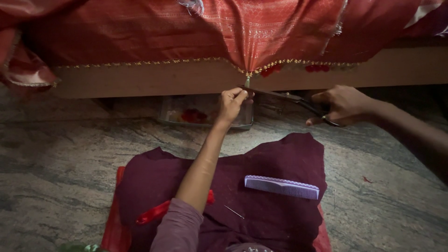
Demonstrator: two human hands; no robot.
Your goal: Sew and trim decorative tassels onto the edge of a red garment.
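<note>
left hand [232, 101] pinches a small green tassel [247, 82] hanging from the red saree's beaded edge [186, 60]; right hand [338, 105] grips scissors [284, 96], blades at the tassel, seemingly not yet closed. red tassels [271, 70] already hang alongside; a lilac comb [282, 186] lies on maroon cloth [270, 163].

Your left hand [232, 103] pinches the tassel [247, 82] hanging from the red cloth [252, 32]. Your right hand [343, 105] holds scissors [284, 97] with the blades at it. Nearer you, a purple comb [282, 186] lies on maroon fabric [275, 158].
</note>
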